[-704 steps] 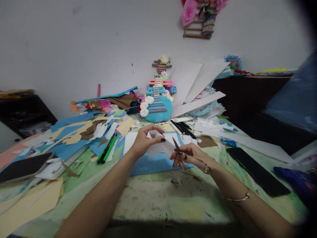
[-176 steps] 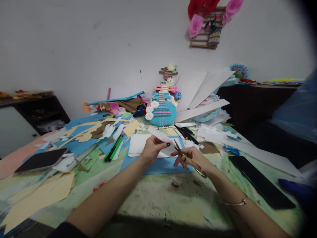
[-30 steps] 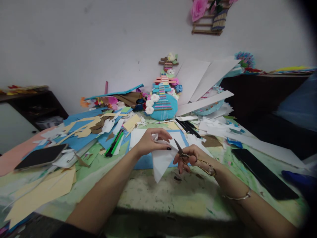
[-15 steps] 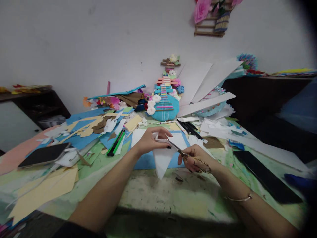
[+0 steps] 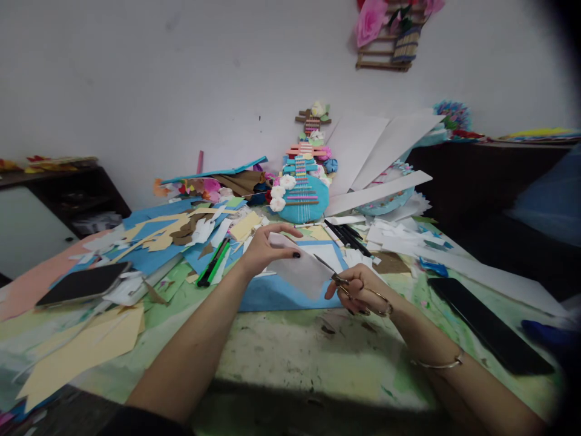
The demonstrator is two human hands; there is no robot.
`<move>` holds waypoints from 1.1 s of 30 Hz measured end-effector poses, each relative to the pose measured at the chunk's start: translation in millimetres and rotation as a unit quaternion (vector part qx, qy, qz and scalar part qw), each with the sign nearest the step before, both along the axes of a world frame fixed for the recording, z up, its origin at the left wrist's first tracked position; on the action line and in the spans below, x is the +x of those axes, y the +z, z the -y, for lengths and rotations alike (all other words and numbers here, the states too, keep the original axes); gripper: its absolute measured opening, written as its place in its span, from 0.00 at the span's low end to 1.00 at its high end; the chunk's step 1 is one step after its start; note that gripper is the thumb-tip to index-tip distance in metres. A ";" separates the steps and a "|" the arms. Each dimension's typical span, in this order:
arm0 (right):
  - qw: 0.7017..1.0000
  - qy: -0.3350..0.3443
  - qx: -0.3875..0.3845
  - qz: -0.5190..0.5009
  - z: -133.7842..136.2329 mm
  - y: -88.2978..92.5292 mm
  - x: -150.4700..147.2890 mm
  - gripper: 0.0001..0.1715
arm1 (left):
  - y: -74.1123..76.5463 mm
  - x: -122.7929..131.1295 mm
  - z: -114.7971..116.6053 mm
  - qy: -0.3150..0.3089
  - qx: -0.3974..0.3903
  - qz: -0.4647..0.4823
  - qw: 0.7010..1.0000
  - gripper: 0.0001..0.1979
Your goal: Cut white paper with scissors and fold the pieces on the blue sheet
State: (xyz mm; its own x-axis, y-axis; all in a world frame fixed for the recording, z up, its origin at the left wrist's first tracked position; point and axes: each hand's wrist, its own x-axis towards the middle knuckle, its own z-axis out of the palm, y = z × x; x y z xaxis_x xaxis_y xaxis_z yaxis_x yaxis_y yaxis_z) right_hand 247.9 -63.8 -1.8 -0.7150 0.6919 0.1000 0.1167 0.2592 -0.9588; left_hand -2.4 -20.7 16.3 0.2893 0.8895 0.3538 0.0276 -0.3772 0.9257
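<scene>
Between its thumb and fingers, my left hand [image 5: 263,251] pinches a thin white sheet of paper [image 5: 299,272], which slants down toward the right. My right hand [image 5: 361,287] is closed around the gold handles of a pair of scissors [image 5: 324,263]. The scissor blades point up and left, beside the right part of the sheet; whether they touch it I cannot tell. Under both hands lies a blue sheet [image 5: 272,297], with white paper on top of it, partly covered by the held sheet.
A green cutter [image 5: 213,263] lies left among paper scraps [image 5: 158,233]. Black pens [image 5: 349,236] lie behind my right hand. Phones rest at the left [image 5: 84,283] and right [image 5: 488,324]. A blue paper instrument [image 5: 303,197] leans at the wall.
The white paper has turned: its point hung downward before, and now it slants to the right. The scissor blades are now apart from my left fingers, and my left hand has shifted slightly left.
</scene>
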 end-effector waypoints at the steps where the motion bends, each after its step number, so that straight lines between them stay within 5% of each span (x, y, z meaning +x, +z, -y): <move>1: 1.000 0.010 0.007 -0.004 -0.4 -0.4 0.6 0.38 | 0.1 0.0 0.1 0.001 0.000 -0.006 1.000 0.20; 15: 1.000 0.016 -0.021 0.010 1.3 2.2 -4.2 0.43 | 3.6 6.4 5.9 -0.029 0.016 -0.053 0.998 0.19; 33: 1.000 -0.006 -0.006 0.011 0.8 -4.1 -5.2 0.33 | 3.9 13.1 9.9 -0.029 0.076 -0.103 0.991 0.18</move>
State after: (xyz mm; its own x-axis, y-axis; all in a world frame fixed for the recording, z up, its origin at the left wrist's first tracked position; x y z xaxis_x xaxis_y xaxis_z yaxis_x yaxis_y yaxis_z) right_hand 242.7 -64.5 -5.9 -0.7082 0.7018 0.0772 0.1400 0.2468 -0.9589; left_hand 10.7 -30.6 20.3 0.4192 0.8098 0.4105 0.1850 -0.5189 0.8346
